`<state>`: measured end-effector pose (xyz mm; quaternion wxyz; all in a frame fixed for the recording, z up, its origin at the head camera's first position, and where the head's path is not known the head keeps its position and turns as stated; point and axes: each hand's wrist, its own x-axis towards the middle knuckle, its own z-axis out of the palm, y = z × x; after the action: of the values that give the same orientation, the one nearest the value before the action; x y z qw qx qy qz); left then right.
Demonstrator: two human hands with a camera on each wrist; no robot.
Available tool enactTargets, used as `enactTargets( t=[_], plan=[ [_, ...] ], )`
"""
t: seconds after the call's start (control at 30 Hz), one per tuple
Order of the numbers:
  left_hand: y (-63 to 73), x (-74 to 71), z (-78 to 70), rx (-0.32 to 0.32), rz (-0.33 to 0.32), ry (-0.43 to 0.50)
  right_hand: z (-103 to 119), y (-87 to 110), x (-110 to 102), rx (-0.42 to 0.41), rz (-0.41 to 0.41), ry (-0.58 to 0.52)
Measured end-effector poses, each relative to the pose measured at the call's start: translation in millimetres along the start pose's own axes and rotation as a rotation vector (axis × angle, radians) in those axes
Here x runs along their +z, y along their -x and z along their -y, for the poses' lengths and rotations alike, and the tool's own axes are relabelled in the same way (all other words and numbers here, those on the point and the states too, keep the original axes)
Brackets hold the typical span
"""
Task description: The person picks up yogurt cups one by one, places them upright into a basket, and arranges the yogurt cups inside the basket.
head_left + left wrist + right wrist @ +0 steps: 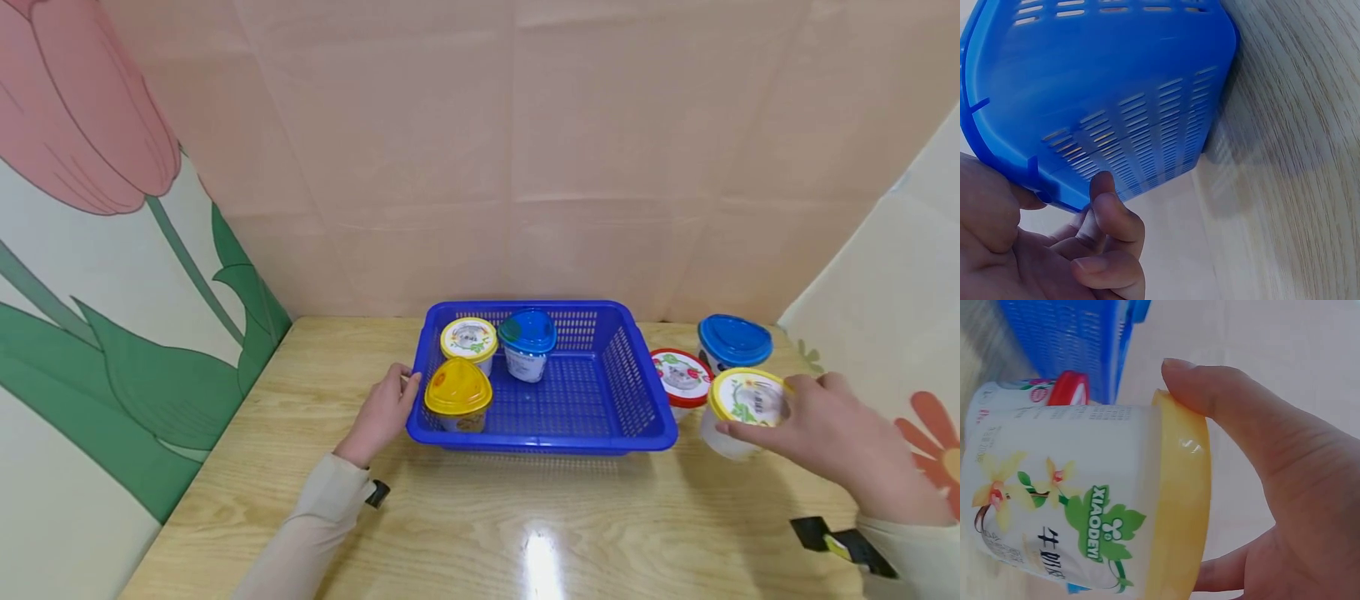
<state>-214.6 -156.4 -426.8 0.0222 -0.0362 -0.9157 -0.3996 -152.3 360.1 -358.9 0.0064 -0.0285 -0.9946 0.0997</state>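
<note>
My left hand (384,411) holds the left rim of a blue plastic basket (542,442). In the left wrist view its thumb is at the rim and its curled fingers (1116,219) lie against the slotted outer wall. With my right hand (821,425) I grip a white tub with a yellow-rimmed lid (748,398) by its lid, to the right of the basket. Flowers and a green leaf logo decorate the tub's side (1066,500) in the right wrist view. Beside it are a tub with a red-rimmed lid (681,377) and a blue-lidded tub (735,339).
Inside the basket's left half stand a tub with a yellow-rimmed printed lid (468,338), a tub with a solid yellow lid (458,387) and a blue-lidded tub (527,342). The wooden table (480,517) meets a beige backdrop (525,167) behind; printed panels flank both sides.
</note>
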Motion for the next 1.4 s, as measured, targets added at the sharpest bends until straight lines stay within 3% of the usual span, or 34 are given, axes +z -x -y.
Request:
enactTargets(
  t=[0.3,0.5,0.83,1.4],
  plan=[
    [-2.6,1.6,1.2,0.001,0.004,0.003,14,5.6,-18,-0.041,-0.207,-0.049],
    [-4.3,1.4,2.0,-0.004,0.003,0.004,30,5.2,-30,-0.055,-0.249,-0.098],
    [-5.0,1.5,3.6,0.008,0.005,-0.009,65,-10.5,-35,-0.143,-0.261,-0.146],
    [-3.8,-0.4,5.3,0.017,0.009,-0.009,128,-34.5,-25,-0.267,-0.118,-0.127]
  ],
)
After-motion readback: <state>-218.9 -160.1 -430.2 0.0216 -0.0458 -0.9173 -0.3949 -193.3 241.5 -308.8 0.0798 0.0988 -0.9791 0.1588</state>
